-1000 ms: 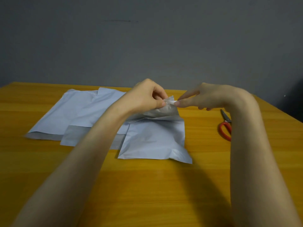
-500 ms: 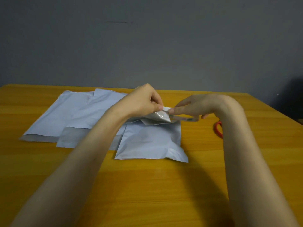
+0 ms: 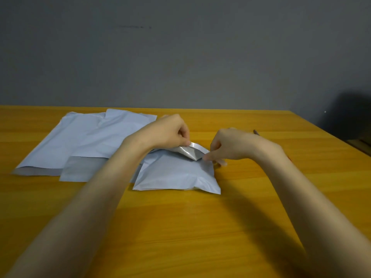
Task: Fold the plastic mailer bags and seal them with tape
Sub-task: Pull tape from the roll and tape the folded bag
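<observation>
Right hand (image 3: 230, 146) lower now; left hand (image 3: 166, 134) on mailer flap (image 3: 191, 151).

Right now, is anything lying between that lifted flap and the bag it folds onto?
Nothing visible does. The left hand and right hand pinch the flap above the mailer bag, whose top shows bare; the part directly under the flap is hidden.

- The left forearm (image 3: 114, 177) covers part of the flat mailer bags (image 3: 84, 137) and the left edge of the folded mailer (image 3: 176, 173).
- The right grip (image 3: 234, 145) hides the corner of the flap (image 3: 192, 151) it pinches.
- A dark pointed tip (image 3: 256, 132) shows behind the right wrist (image 3: 267, 149); the rest is hidden.
- Both forearms and the table (image 3: 180, 227) run off the bottom edge.
- A dark shape (image 3: 351, 117) at the right edge is too dim to tell.
</observation>
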`<move>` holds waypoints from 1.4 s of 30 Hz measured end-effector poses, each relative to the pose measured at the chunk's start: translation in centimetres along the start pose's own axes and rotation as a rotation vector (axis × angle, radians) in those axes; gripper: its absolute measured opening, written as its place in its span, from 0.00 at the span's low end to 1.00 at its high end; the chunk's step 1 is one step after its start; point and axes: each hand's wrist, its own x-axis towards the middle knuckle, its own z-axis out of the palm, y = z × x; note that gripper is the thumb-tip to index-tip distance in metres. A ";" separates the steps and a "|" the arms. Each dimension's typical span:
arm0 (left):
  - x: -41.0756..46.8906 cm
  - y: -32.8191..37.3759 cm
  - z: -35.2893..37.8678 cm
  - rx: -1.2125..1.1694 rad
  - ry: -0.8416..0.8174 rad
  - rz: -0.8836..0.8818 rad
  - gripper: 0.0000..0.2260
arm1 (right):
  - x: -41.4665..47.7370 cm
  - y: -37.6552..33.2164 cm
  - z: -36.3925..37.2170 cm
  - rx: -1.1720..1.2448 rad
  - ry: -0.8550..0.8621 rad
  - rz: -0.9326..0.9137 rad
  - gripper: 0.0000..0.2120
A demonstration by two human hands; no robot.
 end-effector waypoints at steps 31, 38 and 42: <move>-2.3 0.0 0.7 -0.217 0.043 -0.041 0.06 | 1.4 12.0 3.2 0.722 0.318 0.659 0.18; -2.6 -0.4 1.2 -0.294 0.100 -0.051 0.03 | -3.0 7.6 3.4 1.443 0.136 0.246 0.14; -2.6 -0.6 1.5 -0.329 0.154 -0.080 0.03 | -5.5 4.3 4.0 1.589 -0.131 0.050 0.23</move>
